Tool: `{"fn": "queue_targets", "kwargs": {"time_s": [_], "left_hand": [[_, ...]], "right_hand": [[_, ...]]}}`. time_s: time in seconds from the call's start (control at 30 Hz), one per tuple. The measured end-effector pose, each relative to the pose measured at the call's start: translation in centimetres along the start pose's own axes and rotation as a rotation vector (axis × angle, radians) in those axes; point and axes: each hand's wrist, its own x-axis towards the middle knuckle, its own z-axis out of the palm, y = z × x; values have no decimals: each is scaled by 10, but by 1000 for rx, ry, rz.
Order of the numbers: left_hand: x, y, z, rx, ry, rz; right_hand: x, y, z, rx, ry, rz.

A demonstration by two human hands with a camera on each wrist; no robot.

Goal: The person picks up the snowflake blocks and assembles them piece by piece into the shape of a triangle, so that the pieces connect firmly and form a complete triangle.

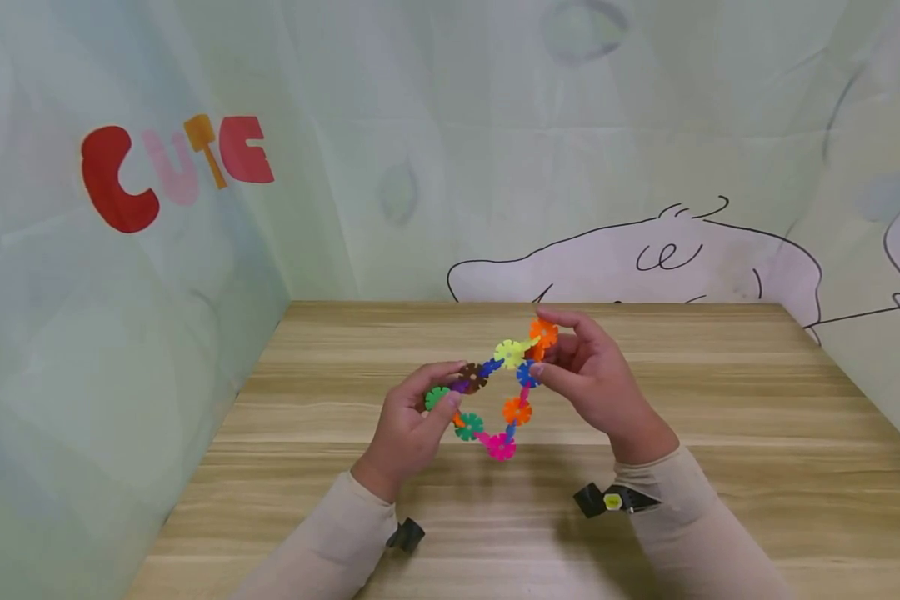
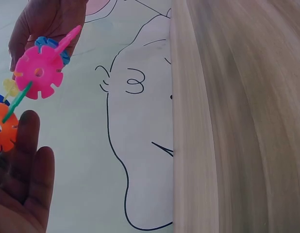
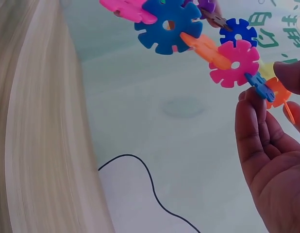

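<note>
A ring of snowflake pieces (image 1: 495, 387) is held up in the air above the middle of the desk (image 1: 757, 433), not touching it. The ring is made of little round pieces with notches, stuck into each other. A yellow piece (image 1: 508, 353) and an orange piece (image 1: 543, 332) are seen at the top, a brown piece (image 1: 471, 377) and a green piece (image 1: 437, 397) on the left side, and a pink piece (image 1: 501, 447) at the bottom.

The left side of the ring is pinched by the left hand (image 1: 408, 429), with the thumb and fingers curled onto the green piece. The top right of the ring is pinched by the right hand (image 1: 596, 379), with the fingertips closed on the orange piece and a blue piece (image 1: 527, 374) just below it. So each grip is pressed onto the ring, and the ring is stretched between them.

Light sleeves (image 1: 671, 487) are worn on both arms, and a small black strap (image 1: 613, 500) is seen at the right wrist.

The desk is made of light wood with stripes. Behind its far edge a curtain (image 1: 420, 150) is hung, with a cartoon animal (image 1: 637, 262) drawn on it. On the left side, red and pink letters (image 1: 172, 167) are seen on the curtain.
</note>
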Motion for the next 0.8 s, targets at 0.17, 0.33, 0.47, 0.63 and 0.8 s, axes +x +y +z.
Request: {"fn": "queue_targets", "kwargs": {"time_s": [0.17, 0.33, 0.47, 0.63, 0.8], "left_hand": [[0, 0, 1, -4, -1, -4], [-1, 0, 2, -6, -1, -17], [-1, 1, 2, -17, -3, -31], [0, 2, 4, -51, 3, -67], [1, 2, 4, -88, 28, -99]], "right_hand": [[0, -2, -2, 11, -11, 39], [0, -3, -3, 10, -6, 51], [1, -3, -4, 8, -8, 48], [2, -1, -4, -9, -8, 52], [3, 2, -3, -48, 10, 88]]}}
